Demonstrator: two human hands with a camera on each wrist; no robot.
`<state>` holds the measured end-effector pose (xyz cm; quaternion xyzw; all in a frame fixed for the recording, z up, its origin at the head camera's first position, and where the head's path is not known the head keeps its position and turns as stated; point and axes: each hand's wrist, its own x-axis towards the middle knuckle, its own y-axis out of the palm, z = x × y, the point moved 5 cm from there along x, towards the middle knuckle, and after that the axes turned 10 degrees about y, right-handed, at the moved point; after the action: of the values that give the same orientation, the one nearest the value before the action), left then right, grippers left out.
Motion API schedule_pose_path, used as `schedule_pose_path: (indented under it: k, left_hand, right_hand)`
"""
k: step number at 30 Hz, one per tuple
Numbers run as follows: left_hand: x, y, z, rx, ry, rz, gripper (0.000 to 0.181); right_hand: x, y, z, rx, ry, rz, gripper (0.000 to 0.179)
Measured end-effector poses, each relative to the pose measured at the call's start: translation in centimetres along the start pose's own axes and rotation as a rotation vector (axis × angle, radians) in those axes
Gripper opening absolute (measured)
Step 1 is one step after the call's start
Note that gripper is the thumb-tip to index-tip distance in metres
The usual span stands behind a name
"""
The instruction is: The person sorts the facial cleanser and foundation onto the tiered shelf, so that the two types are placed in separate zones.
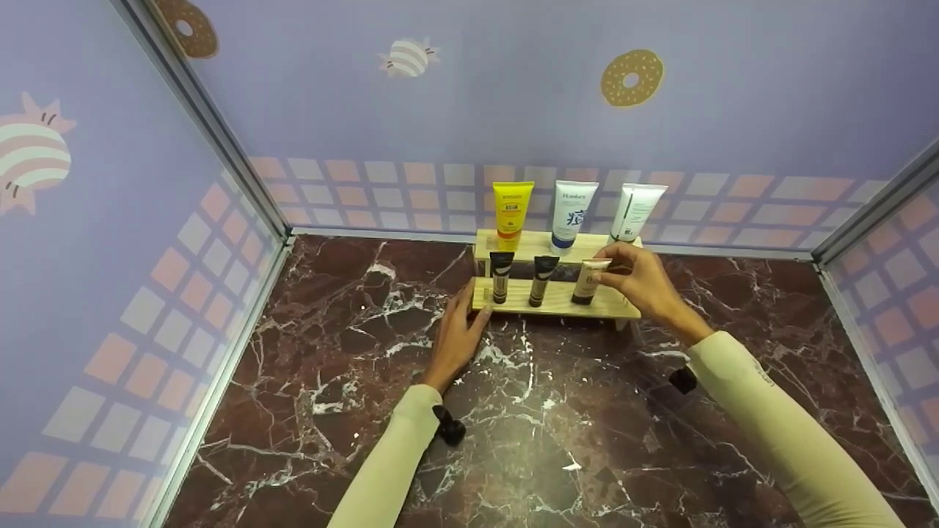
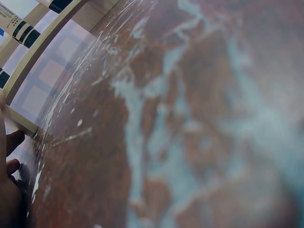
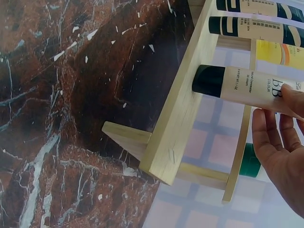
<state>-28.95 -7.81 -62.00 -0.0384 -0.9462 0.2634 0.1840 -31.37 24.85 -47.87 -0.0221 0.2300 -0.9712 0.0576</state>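
Observation:
A two-tier wooden stand (image 1: 554, 293) holds several squeeze tubes standing on their caps. My right hand (image 1: 640, 282) pinches the small beige BB cream tube (image 3: 249, 85) between thumb and fingers; its dark cap is down on the right of the lower tier. Two small black-and-beige tubes (image 1: 500, 279) stand left of it. My left hand (image 1: 456, 337) grips the left end of the lower tier, thumb at the front edge. In the left wrist view, the fingers (image 2: 14, 142) show at the shelf's end, partly cut off by the frame.
The upper tier bears a yellow tube (image 1: 511, 213), a white tube with a blue cap (image 1: 574, 213) and a white tube with a green cap (image 1: 637, 211). Behind rises a lilac patterned wall (image 1: 513, 110). Side walls flank the dark marbled tabletop (image 1: 330, 367).

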Motion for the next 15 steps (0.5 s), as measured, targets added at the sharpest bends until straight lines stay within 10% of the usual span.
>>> schedule_pose_path:
  k: [15]
  left_hand:
    - [0.17, 0.03, -0.09, 0.006, 0.011, -0.016, 0.074]
  right_hand:
    - [-0.25, -0.43, 0.41, -0.007, 0.01, 0.0, 0.033]
